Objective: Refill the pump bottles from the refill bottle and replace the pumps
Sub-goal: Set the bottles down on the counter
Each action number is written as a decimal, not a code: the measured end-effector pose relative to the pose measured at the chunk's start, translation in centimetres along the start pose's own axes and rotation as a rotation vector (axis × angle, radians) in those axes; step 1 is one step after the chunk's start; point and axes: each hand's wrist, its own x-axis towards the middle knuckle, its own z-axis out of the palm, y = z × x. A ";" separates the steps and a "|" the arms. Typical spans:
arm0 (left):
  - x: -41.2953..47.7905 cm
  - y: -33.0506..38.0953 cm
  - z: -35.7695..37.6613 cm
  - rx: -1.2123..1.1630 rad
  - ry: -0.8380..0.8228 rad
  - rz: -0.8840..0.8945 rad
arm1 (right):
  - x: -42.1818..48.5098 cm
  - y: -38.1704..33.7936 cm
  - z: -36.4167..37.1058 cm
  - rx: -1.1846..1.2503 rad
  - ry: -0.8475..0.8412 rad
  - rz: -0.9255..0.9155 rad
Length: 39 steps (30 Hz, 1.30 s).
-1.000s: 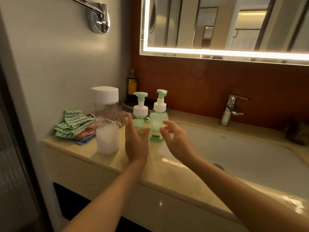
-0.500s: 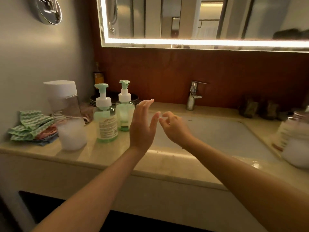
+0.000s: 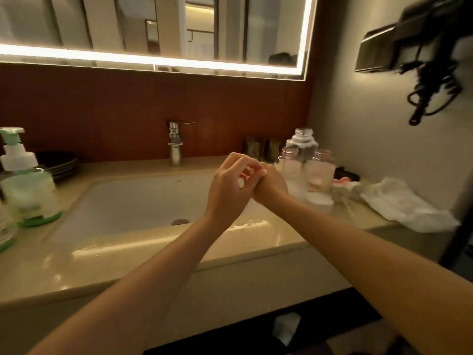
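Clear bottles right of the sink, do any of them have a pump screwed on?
No, all three clear bottles stand with bare, open threaded necks.

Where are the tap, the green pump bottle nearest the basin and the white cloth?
tap (image 3: 175, 149): head view, on its chrome body.
green pump bottle (image 3: 30, 194): head view, on its pale green body.
white cloth (image 3: 399, 203): head view, on its crumpled middle.
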 end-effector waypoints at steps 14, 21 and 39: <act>-1.0 4.8 10.8 -0.160 -0.272 0.097 | -0.3 12.3 -5.4 -0.317 0.057 0.288; -1.2 0.8 11.9 -0.053 0.038 -0.169 | 1.4 15.9 -3.5 -0.390 -0.064 0.295; 2.6 -1.5 15.0 -0.188 0.048 -0.375 | 5.3 11.7 -9.4 -0.067 0.429 0.136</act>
